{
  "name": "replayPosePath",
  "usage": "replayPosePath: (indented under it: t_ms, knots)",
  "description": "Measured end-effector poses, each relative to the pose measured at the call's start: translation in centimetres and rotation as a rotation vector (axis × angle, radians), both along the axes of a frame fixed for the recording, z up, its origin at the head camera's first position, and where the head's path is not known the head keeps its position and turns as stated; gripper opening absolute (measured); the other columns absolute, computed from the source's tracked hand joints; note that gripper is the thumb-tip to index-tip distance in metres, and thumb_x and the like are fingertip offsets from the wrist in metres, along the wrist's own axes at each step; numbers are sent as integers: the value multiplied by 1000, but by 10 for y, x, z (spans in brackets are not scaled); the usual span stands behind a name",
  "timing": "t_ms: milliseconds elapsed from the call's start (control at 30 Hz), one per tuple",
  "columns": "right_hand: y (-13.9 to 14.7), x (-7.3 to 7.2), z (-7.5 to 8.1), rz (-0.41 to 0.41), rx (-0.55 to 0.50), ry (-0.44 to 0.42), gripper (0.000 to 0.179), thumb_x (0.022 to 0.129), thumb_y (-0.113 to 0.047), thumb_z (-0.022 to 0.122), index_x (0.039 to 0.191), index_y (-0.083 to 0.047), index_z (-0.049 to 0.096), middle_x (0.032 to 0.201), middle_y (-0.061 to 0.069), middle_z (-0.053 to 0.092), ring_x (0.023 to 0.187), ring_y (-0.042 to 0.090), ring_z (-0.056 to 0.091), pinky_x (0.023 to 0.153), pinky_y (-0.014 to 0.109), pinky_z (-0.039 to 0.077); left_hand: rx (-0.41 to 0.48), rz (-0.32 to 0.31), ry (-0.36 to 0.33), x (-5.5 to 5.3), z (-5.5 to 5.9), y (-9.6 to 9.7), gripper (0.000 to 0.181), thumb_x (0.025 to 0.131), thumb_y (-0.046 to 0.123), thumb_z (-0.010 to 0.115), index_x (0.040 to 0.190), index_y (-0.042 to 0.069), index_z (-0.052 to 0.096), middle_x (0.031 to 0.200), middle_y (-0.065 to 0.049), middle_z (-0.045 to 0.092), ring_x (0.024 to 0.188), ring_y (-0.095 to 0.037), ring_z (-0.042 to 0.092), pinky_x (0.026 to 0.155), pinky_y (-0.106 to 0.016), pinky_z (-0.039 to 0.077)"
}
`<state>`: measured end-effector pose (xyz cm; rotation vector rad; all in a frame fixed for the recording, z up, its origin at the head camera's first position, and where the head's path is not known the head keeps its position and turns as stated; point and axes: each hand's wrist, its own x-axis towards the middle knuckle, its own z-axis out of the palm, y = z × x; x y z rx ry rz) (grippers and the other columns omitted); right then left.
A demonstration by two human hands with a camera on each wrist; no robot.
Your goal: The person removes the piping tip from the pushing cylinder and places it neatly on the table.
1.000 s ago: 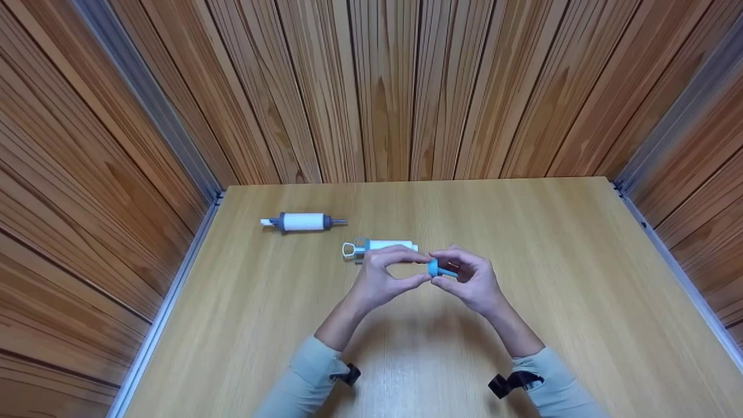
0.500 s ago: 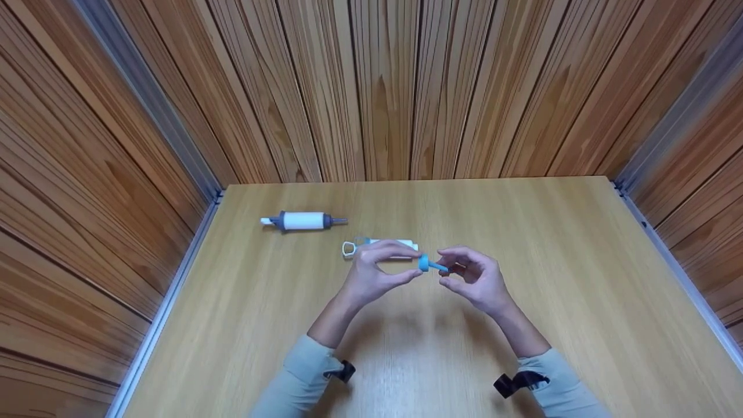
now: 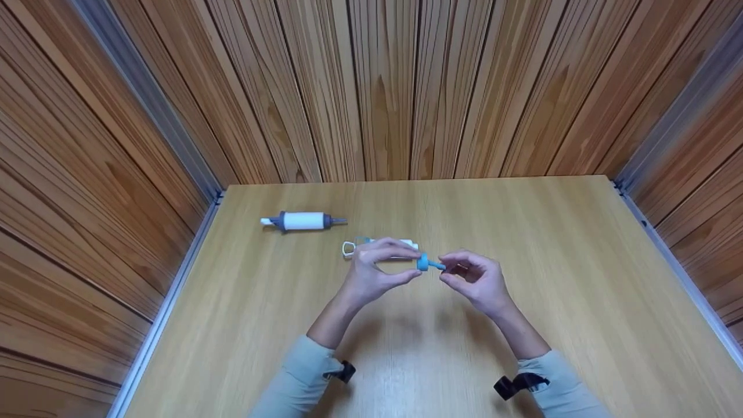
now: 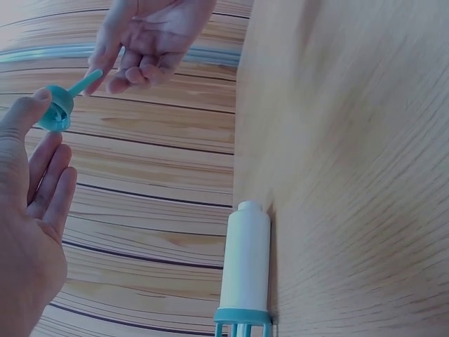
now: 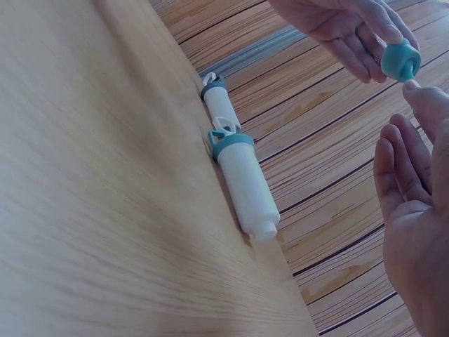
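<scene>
My left hand (image 3: 371, 273) pinches a teal nozzle cap (image 3: 423, 263) by its wide round base, between thumb and fingers, above the table. The cap's thin spout points toward my right hand (image 3: 480, 281). There the thumb and index finger stand apart on either side of the spout's tip, with the other fingers loosely curled. In the right wrist view the right thumb overlaps the spout's end. Partly hidden behind the left hand in the head view, a white syringe-like barrel (image 5: 247, 186) with a teal collar and looped handle lies on the table.
A second white barrel (image 3: 304, 221) with dark grey ends and a thin grey tip lies farther back to the left on the wooden table (image 3: 551, 244). Wood-plank walls (image 3: 383, 87) with metal corner rails enclose the back and sides.
The left hand has moved slightly left with the nozzle cap. The right fingers have left the cap's base and are now around the spout's tip.
</scene>
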<state>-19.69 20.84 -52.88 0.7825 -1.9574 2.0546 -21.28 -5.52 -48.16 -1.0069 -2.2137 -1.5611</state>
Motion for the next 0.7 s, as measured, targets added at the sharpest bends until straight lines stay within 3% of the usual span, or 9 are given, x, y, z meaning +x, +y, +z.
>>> replayPosePath:
  t_ms: [133, 300, 700]
  knots:
    - [-1, 2, 0, -39, 10, -13, 25, 93, 16, 79, 118, 18, 74, 110, -8, 83, 98, 8, 78, 91, 19, 66, 0, -11, -14, 0, 0, 0, 27, 92, 13, 95, 117, 7, 88, 121, -9, 86, 123, -29, 79, 112, -38, 62]
    - [-3, 2, 1, -70, -3, 4, 21, 91, 22, 76, 110, 13, 80, 103, -9, 82, 93, 3, 78, 86, 17, 65, 1, -20, -9, 0, -2, -1, 28, 92, 12, 94, 118, 6, 87, 122, -10, 85, 124, -30, 78, 111, -38, 62]
    - [-6, 1, 1, -59, -28, 24, 22, 89, 27, 74, 107, 14, 80, 101, -10, 81, 91, 2, 76, 80, 13, 62, 26, -21, 30, -1, -5, 3, 27, 90, 10, 95, 116, 6, 88, 116, -10, 87, 119, -30, 80, 107, -36, 64]
